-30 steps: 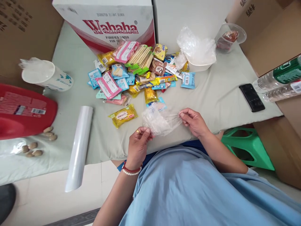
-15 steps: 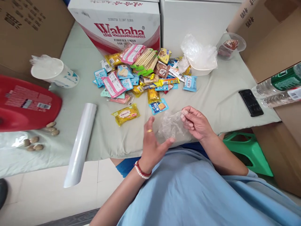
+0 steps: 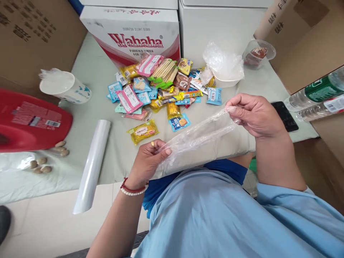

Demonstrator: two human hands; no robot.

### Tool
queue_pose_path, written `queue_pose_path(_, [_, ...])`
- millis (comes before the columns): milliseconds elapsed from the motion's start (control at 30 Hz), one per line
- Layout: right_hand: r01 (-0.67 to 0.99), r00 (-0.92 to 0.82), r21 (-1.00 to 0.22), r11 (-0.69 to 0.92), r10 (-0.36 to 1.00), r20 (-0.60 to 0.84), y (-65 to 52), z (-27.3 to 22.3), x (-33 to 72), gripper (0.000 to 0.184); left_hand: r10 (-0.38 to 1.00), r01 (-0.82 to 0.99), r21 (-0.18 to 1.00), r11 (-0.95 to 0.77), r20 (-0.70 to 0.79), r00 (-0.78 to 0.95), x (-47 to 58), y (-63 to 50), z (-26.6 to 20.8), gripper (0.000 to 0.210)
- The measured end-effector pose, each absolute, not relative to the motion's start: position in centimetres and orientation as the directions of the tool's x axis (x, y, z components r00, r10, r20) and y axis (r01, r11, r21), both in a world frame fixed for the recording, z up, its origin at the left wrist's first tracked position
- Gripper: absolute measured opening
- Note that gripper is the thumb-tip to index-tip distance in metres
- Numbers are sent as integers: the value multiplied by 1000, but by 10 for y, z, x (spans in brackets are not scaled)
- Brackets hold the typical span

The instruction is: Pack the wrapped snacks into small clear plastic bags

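My left hand [image 3: 147, 157] is closed in a pinch, thumb and fingertips nipping the lower end of a clear plastic bag [image 3: 197, 138], and my right hand [image 3: 255, 114] is curled shut on the upper end, the film caught between thumb and forefinger. Between the two grips the bag runs taut and slanting, low by my left and higher by my right, held up off the pale green cloth [image 3: 242, 136] and just over its near edge, above my lap. I'd judge I am at the stage of stretching the bag flat and finding its mouth, with nothing inside it that I can see. The next move, I think, calls for rubbing the two layers apart at one end without loosening the other pinch, since film this thin clings to itself and slips easily. Just beyond the bag lie a blue snack packet [image 3: 179, 122] and a yellow snack packet [image 3: 142, 131], apart from the main snack pile [image 3: 161, 86] heaped in front of the Wahaha carton [image 3: 134, 34]. A white roll [image 3: 92, 166] lies to my left, and a black phone [image 3: 285, 116] sits partly hidden behind my right hand.
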State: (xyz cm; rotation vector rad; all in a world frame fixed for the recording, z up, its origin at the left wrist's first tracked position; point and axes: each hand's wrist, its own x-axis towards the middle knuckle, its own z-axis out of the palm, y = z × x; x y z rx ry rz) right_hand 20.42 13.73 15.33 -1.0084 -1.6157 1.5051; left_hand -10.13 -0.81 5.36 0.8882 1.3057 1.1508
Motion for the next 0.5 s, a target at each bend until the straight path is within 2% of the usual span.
queue_pose_path(67, [75, -486, -997, 24, 874, -16, 140, 146, 198, 30, 972, -52, 983, 173, -179, -150, -104, -8, 50, 52])
queue_pose_path(200, [97, -584, -995, 25, 811, -36, 137, 135, 176, 35, 961, 278, 958, 63, 17, -274, -92, 1, 53, 70])
queue_pose_path(300, [101, -708, -994, 33, 704, -49, 134, 138, 158, 38, 978, 434, 898, -66, 144, -149, -69, 12, 66, 74])
queue_pose_path(400, [91, -787, -995, 52, 616, -39, 142, 144, 152, 40, 995, 408, 909, -88, 101, -12, -49, 22, 75, 38])
queue_pose_path(433, [83, -768, -995, 59, 640, -26, 146, 144, 154, 40, 999, 372, 928, -35, 46, -20, -45, 24, 75, 32])
queue_pose_path(500, [71, -649, -994, 83, 761, 17, 155, 140, 163, 41, 988, 279, 955, 97, -59, -141, -44, 27, 70, 38])
